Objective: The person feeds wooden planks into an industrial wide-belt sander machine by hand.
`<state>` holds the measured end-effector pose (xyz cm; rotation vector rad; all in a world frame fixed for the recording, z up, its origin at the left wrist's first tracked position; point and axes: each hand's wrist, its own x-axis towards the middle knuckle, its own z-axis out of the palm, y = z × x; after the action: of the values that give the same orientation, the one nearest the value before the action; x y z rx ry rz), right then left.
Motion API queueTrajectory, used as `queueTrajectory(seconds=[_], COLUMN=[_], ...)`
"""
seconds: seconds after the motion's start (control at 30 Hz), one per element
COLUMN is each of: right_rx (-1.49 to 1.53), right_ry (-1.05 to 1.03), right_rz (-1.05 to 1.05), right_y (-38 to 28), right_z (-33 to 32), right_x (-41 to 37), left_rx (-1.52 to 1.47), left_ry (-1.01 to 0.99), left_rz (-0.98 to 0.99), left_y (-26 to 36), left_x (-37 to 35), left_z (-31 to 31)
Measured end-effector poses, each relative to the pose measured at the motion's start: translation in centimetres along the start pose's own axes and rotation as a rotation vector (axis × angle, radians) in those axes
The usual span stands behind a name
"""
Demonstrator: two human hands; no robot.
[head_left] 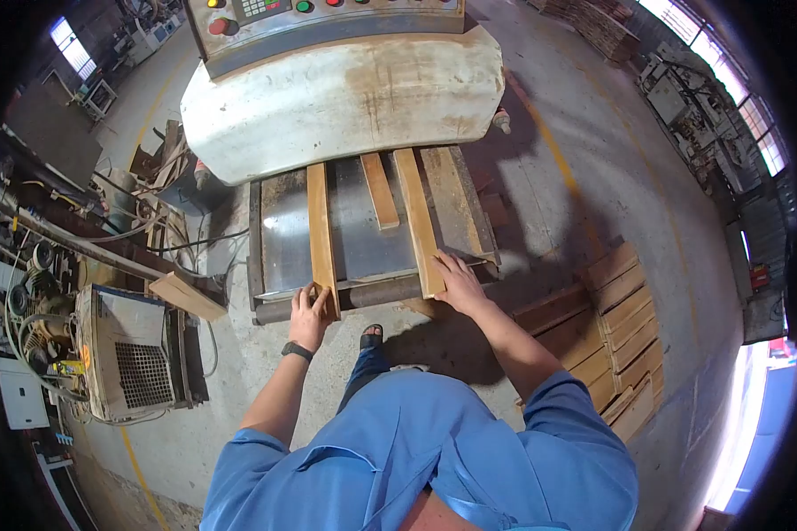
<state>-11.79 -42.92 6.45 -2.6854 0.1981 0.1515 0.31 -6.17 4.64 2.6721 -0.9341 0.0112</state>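
Observation:
Two long wooden boards run lengthwise on the metal bed of a planer-like machine, their far ends hidden under its white hood. My left hand is closed at the near end of the left board, fingers curled against its edge. At the near end of the right board, my right hand grips the outer side, fingers on top. Between them lies a shorter wooden piece, touched by neither hand. Both held boards reach over the front roller.
A control panel with buttons sits above the hood. Stacked boards lie on the floor at right. At left are a bin of scrap wood, a jutting wooden plank and a box-like unit with a grille. Hoses trail nearby.

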Motion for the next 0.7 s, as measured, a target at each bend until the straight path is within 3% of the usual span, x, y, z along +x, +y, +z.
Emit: queueTrajectory(seconds=[0.23, 0.37, 0.7], right_rx=[-0.072, -0.146, -0.137], right_ry=[-0.027, -0.076, -0.042], right_rz=[0.038, 0.09, 0.151], right_y=[0.6, 0.4, -0.8], right_z=[-2.8, -4.4, -4.9], right_x=[12.2, 18.2, 22.6], left_rx=[0.022, 0.008, 0.043], left_ry=[-0.106, -0.196, -0.108], left_rz=[0.016, 0.035, 0.056], left_y=[-3.6, -4.1, -5.9], left_x=[10.8, 13.2, 16.2], left_z=[-2.2, -3.5, -2.6])
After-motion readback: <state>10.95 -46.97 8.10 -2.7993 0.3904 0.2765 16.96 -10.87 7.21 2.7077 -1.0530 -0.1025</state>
